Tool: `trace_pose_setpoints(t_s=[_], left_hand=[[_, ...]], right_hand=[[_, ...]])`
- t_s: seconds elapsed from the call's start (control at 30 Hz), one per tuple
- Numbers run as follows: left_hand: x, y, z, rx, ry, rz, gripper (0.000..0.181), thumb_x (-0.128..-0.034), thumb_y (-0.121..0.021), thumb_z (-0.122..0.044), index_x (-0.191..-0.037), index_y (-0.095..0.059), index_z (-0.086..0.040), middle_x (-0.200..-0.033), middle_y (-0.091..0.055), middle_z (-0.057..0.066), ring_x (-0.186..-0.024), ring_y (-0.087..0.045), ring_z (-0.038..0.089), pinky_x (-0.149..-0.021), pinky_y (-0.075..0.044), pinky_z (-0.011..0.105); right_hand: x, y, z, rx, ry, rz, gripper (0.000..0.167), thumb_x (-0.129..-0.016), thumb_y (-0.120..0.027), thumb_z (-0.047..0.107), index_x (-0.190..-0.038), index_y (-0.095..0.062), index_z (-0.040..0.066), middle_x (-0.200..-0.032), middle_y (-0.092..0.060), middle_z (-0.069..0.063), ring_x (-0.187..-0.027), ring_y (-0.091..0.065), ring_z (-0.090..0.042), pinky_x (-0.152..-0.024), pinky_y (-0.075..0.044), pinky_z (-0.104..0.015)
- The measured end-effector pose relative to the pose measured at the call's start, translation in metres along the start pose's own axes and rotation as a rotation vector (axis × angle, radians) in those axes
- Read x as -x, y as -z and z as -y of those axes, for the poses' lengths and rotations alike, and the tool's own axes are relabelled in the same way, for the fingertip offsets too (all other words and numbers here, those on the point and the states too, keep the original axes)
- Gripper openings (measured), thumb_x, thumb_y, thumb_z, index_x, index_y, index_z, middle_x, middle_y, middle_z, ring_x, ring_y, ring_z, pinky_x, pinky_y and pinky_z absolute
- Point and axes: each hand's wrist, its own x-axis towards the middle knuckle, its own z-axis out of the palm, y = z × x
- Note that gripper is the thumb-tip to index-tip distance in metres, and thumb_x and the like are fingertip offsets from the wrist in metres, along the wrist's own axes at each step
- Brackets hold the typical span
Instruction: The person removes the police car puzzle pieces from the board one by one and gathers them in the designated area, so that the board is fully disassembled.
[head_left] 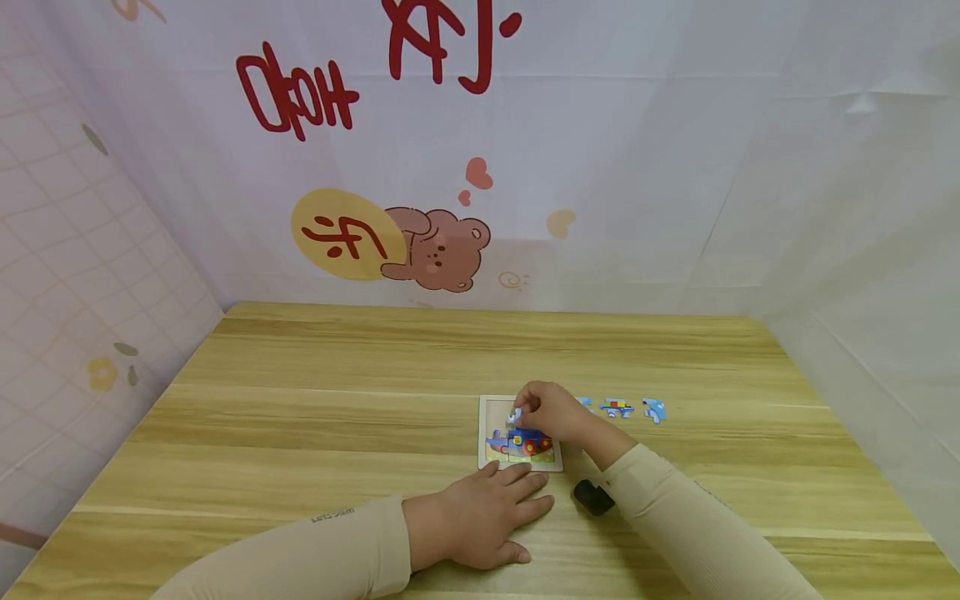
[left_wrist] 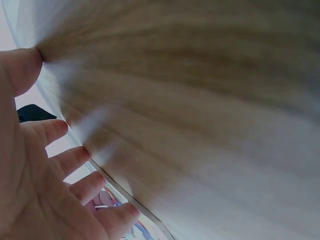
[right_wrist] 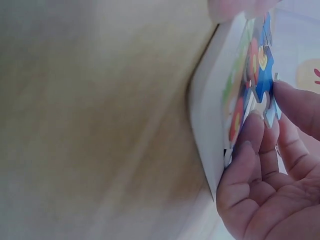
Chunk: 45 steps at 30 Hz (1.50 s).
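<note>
One desk point(head_left: 337, 367). My left hand point(head_left: 491, 514), one of two, has fingers spread; my right hand point(head_left: 555, 412) pinches. One tray point(head_left: 497, 412), against my left fingers. One black object point(head_left: 592, 498). Three loose pieces point(head_left: 617, 407) visible right of the tray; one piece point(head_left: 513, 417), pinched above it.

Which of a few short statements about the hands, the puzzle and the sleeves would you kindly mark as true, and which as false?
1. The right hand pinches a puzzle piece. True.
2. The left hand is clenched into a fist. False: the left hand has its fingers extended and spread.
3. The loose pieces lie left of the puzzle frame. False: the loose pieces lie to the right of the puzzle frame.
4. Both sleeves are beige. True.
5. The puzzle frame is completely filled. False: part of its inside is bare.
</note>
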Motion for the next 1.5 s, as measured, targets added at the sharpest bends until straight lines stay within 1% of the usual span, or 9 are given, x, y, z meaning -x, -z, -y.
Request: trace_pose_setpoints(t_s=[0.17, 0.33, 0.53, 0.63, 0.77, 1.03, 1.27, 1.4, 1.5], left_hand=[[0.000, 0.000, 0.000, 0.009, 0.003, 0.017, 0.063, -0.0947, -0.042, -0.061, -0.148, -0.038, -0.027, -0.152, -0.035, -0.001, -0.139, -0.033, 0.020, -0.101, -0.042, 0.041], [-0.001, 0.000, 0.000, 0.020, 0.001, 0.027, 0.064, -0.0947, -0.042, -0.061, -0.148, -0.037, -0.027, -0.152, -0.034, 0.000, -0.139, -0.034, 0.020, -0.101, -0.042, 0.042], [-0.001, 0.001, 0.000, 0.011, 0.005, 0.018, 0.063, -0.0945, -0.043, -0.061, -0.147, -0.038, -0.027, -0.152, -0.035, 0.000, -0.138, -0.034, 0.020, -0.100, -0.042, 0.041], [-0.001, 0.001, -0.001, 0.007, 0.009, 0.013, 0.063, -0.0944, -0.043, -0.061, -0.147, -0.038, -0.027, -0.151, -0.035, -0.001, -0.137, -0.035, 0.020, -0.100, -0.042, 0.040], [-0.001, 0.001, -0.001, 0.008, 0.011, 0.011, 0.062, -0.0944, -0.043, -0.061, -0.146, -0.039, -0.027, -0.151, -0.035, -0.001, -0.137, -0.035, 0.020, -0.100, -0.042, 0.040], [-0.001, 0.002, -0.001, 0.013, 0.008, 0.010, 0.063, -0.0943, -0.043, -0.061, -0.146, -0.039, -0.027, -0.151, -0.036, 0.000, -0.136, -0.035, 0.021, -0.100, -0.043, 0.041], [-0.001, 0.003, -0.001, 0.023, 0.009, 0.023, 0.063, -0.0945, -0.043, -0.061, -0.147, -0.039, -0.027, -0.151, -0.035, 0.000, -0.137, -0.035, 0.022, -0.100, -0.042, 0.041], [-0.002, 0.003, -0.001, 0.026, 0.011, 0.030, 0.063, -0.0945, -0.043, -0.061, -0.147, -0.038, -0.027, -0.152, -0.035, 0.000, -0.137, -0.035, 0.022, -0.101, -0.042, 0.041], [-0.002, 0.004, -0.001, 0.036, 0.013, 0.039, 0.063, -0.0946, -0.043, -0.061, -0.147, -0.038, -0.027, -0.152, -0.034, 0.000, -0.138, -0.034, 0.022, -0.101, -0.042, 0.041]], right_hand=[[0.002, 0.002, 0.000, -0.072, 0.019, 0.030, 0.012, -0.087, -0.066, -0.001, -0.096, -0.059, 0.002, -0.082, -0.052, -0.004, -0.071, -0.048, -0.016, -0.064, -0.042, -0.028], [0.003, 0.004, 0.000, -0.101, 0.030, 0.045, 0.012, -0.088, -0.066, -0.002, -0.096, -0.058, 0.001, -0.081, -0.052, -0.004, -0.070, -0.049, -0.016, -0.063, -0.042, -0.028], [0.003, 0.003, -0.002, -0.079, 0.047, 0.053, 0.021, -0.083, -0.068, -0.009, -0.096, -0.056, 0.003, -0.087, -0.052, -0.005, -0.079, -0.049, -0.017, -0.070, -0.044, -0.029], [0.003, 0.003, -0.002, -0.065, 0.063, 0.063, 0.023, -0.082, -0.068, -0.011, -0.095, -0.054, 0.003, -0.086, -0.051, -0.006, -0.078, -0.047, -0.018, -0.071, -0.043, -0.030], [0.004, 0.003, -0.001, -0.045, 0.072, 0.066, 0.023, -0.082, -0.068, -0.010, -0.093, -0.054, 0.004, -0.084, -0.052, -0.006, -0.076, -0.046, -0.018, -0.069, -0.042, -0.030], [0.007, 0.005, 0.000, -0.040, 0.113, 0.096, 0.023, -0.083, -0.067, -0.010, -0.092, -0.052, 0.004, -0.090, -0.052, -0.005, -0.081, -0.048, -0.018, -0.073, -0.043, -0.031], [0.007, 0.008, -0.001, -0.049, 0.143, 0.140, 0.020, -0.084, -0.066, -0.009, -0.090, -0.052, 0.005, -0.084, -0.051, -0.003, -0.081, -0.047, -0.017, -0.073, -0.041, -0.030], [0.007, 0.010, -0.003, -0.045, 0.156, 0.147, 0.019, -0.085, -0.066, -0.007, -0.092, -0.052, 0.005, -0.085, -0.054, -0.002, -0.083, -0.048, -0.017, -0.077, -0.042, -0.031], [0.007, 0.011, -0.003, -0.044, 0.162, 0.146, 0.018, -0.085, -0.066, -0.007, -0.092, -0.053, 0.004, -0.084, -0.055, -0.002, -0.082, -0.048, -0.017, -0.077, -0.042, -0.032]])
